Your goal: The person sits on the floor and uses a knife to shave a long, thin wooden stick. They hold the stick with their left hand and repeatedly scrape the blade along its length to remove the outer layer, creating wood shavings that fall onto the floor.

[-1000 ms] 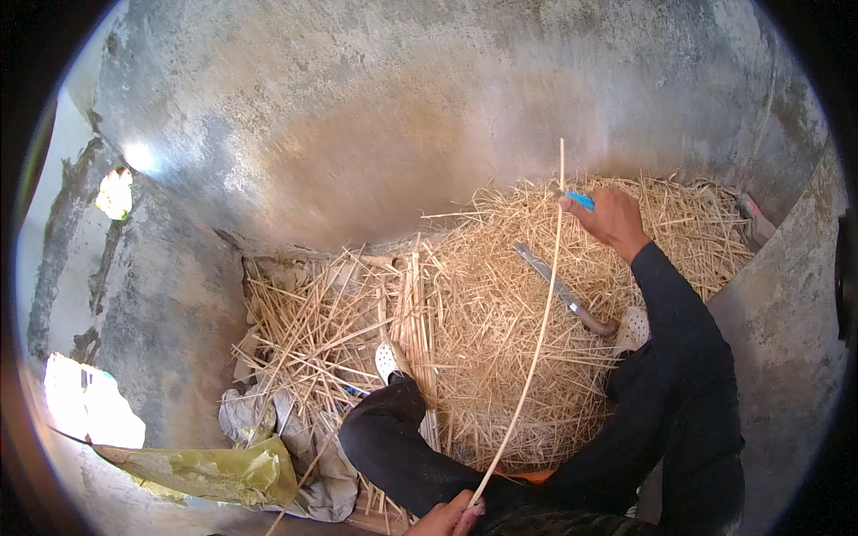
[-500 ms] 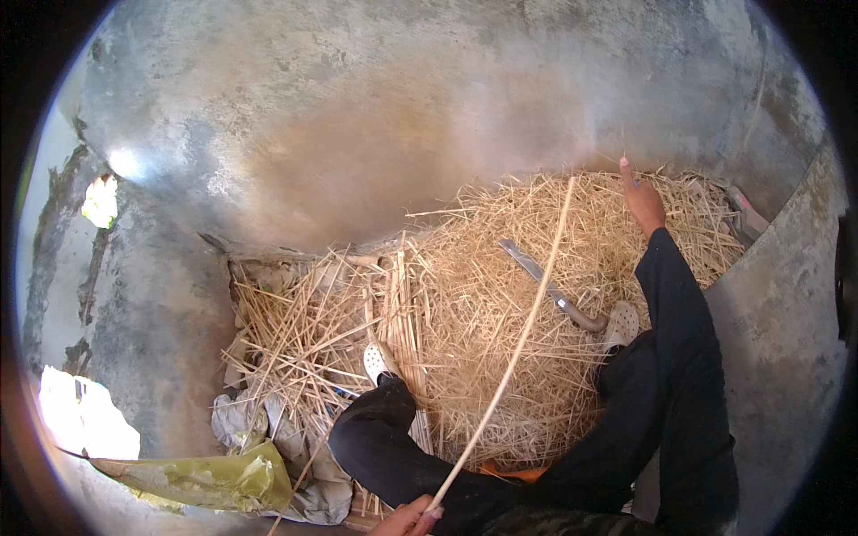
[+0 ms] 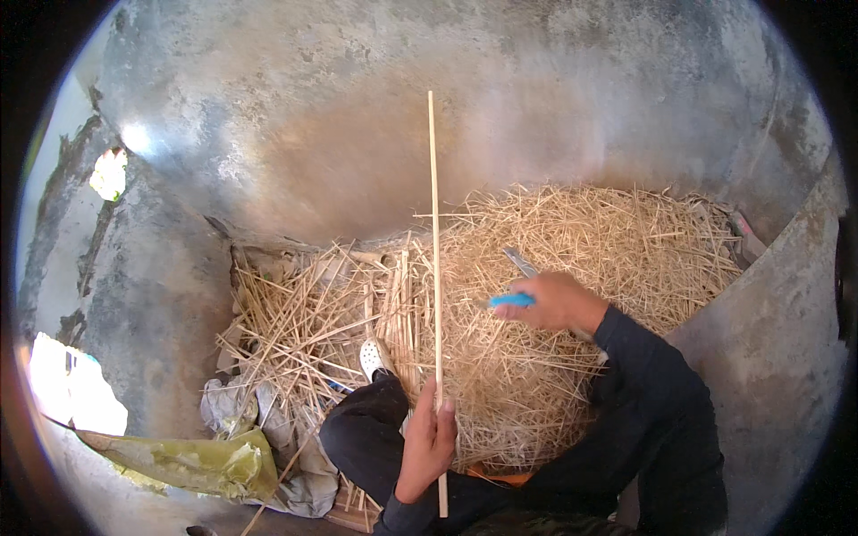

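My left hand (image 3: 427,444) is closed around the lower part of a long, thin pale bamboo strip (image 3: 435,232), which stands nearly upright in front of me. Its lower end sticks out below the hand, over my lap. My right hand (image 3: 556,302) is closed on a small blue object (image 3: 512,300), smeared by motion, so its kind does not show. Just beyond that hand, a long-bladed knife (image 3: 519,262) lies on the heap of straw-like shavings (image 3: 626,241); the hand and forearm hide most of the knife's handle.
Loose split strips (image 3: 304,313) lie on the left, beside my pale clog (image 3: 374,359). A yellowish plastic sheet (image 3: 206,464) and a grey crumpled sack (image 3: 308,478) are at the lower left. A concrete wall (image 3: 357,116) bounds the far side; a slanting slab (image 3: 760,313) stands right.
The bamboo strip has swung from leaning right to nearly upright, and my left hand has come up. My right hand has come back from the far straw and now holds the blue object.
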Available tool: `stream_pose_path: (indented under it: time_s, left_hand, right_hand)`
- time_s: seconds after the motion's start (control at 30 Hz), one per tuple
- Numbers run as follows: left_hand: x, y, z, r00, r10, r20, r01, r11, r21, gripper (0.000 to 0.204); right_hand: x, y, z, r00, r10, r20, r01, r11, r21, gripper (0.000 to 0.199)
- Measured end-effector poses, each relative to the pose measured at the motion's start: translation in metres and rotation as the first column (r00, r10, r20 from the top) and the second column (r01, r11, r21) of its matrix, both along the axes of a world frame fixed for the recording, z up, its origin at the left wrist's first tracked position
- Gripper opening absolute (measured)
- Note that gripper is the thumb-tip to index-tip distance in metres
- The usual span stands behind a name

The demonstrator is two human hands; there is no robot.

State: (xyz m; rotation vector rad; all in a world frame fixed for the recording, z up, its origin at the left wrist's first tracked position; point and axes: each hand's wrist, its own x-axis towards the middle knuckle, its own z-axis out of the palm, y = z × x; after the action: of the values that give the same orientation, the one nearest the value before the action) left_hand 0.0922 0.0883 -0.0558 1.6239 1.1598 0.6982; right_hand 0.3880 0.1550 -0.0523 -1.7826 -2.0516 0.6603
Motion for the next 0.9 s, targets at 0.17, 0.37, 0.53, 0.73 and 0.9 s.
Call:
stream_pose_path:
  time_s: [0.17, 0.37, 0.53, 0.73, 0.9]
  left_hand:
    - [0.019, 0.004, 0.014, 0.988, -0.061, 0.144, 0.072, 0.995, -0.075, 0.046]
    - [0.033, -0.020, 0.052, 0.964, -0.218, 0.155, 0.237, 0.963, -0.124, 0.046]
    - [0.029, 0.002, 0.046, 0.976, 0.007, 0.220, 0.018, 0.994, -0.111, 0.047]
    - [0.027, 0.027, 0.028, 0.927, 0.112, 0.357, -0.094, 0.993, -0.068, 0.039]
    - [0.042, 0.058, 0.033, 0.937, 0.177, 0.301, -0.174, 0.984, -0.036, 0.031]
  right_hand:
    - [-0.047, -0.019, -0.004, 0.973, 0.146, 0.178, -0.189, 0.949, 0.253, 0.070]
    - [-0.020, 0.001, -0.002, 0.977, -0.105, 0.185, 0.056, 0.966, 0.250, 0.071]
    - [-0.034, -0.022, 0.014, 0.979, -0.196, 0.047, 0.155, 0.881, 0.447, 0.066]
    - [-0.028, -0.029, 0.013, 0.986, -0.154, 0.057, 0.096, 0.823, 0.559, 0.064]
    - [-0.037, -0.029, 0.009, 0.993, -0.049, 0.106, -0.033, 0.754, 0.656, 0.064]
